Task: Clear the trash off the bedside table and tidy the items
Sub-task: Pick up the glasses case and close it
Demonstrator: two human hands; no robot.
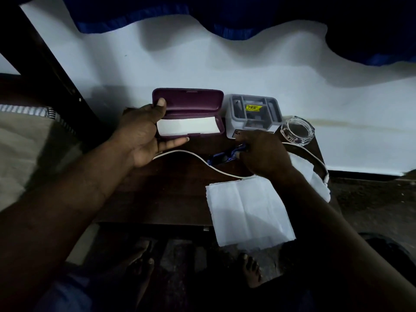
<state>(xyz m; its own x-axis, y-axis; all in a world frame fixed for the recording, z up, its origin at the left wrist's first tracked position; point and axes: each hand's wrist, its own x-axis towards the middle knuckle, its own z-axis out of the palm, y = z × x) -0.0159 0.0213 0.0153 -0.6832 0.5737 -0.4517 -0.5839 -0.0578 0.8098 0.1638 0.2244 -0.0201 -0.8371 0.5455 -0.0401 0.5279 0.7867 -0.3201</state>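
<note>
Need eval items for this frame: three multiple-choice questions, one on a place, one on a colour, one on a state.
1. Where is the glass jar?
A. on the bed
B. just right of the grey box
C. on the floor

2. What colour is the case?
A. green
B. yellow
C. purple

3. What state is the case in?
A. open, with a white cloth inside
B. shut
C. upside down

Answers:
1 B, the jar stands next to the box's right side.
2 C, lid and base are both purple.
3 A, the lid is raised and the cloth shows in the base while the left hand holds the case.
</note>
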